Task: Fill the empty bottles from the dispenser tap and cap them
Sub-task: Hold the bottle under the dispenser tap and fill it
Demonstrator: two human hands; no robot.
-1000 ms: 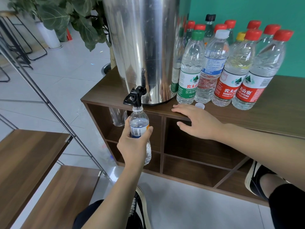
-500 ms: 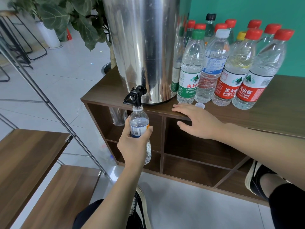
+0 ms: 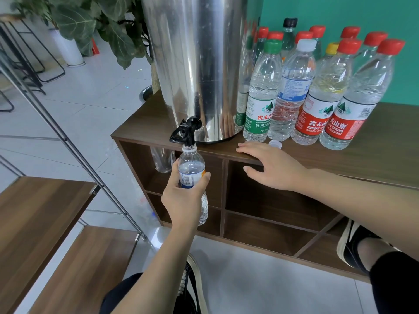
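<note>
A steel dispenser (image 3: 197,64) stands on a wooden cabinet (image 3: 340,159), its black tap (image 3: 184,132) jutting over the front edge. My left hand (image 3: 183,198) grips a small uncapped clear bottle (image 3: 191,168) with a blue label, mouth right under the tap. My right hand (image 3: 269,166) rests on the cabinet's front edge, fingers straight and holding nothing. A loose white cap (image 3: 275,144) lies just behind that hand. Several capped bottles (image 3: 317,91) with red, green, white, yellow and black caps stand to the right of the dispenser.
Another clear bottle (image 3: 163,159) sits in the cabinet's upper left cubby, behind the tap. A metal rail (image 3: 68,141) and wooden steps (image 3: 38,214) lie to the left. A leafy plant (image 3: 102,28) stands behind the dispenser. My shoes are on the tiled floor below.
</note>
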